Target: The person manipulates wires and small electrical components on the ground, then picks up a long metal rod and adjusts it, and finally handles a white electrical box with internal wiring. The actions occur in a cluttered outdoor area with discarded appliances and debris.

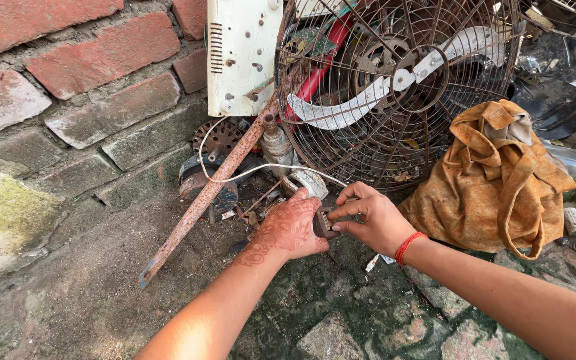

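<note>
My left hand, patterned with henna, is closed around a small dark rusty metal part on the ground. My right hand, with a red thread at the wrist, pinches the same part from the right with thumb and fingers. Both hands meet just below a rusty round wire fan guard with a white blade behind it. A white cord runs past a small grey motor-like piece right above my hands.
A long rusty metal bar leans diagonally to the left of my hands. A brick wall stands on the left, a white metal casing above. A stained orange cloth bag lies at right. Damp mossy stone ground lies underneath.
</note>
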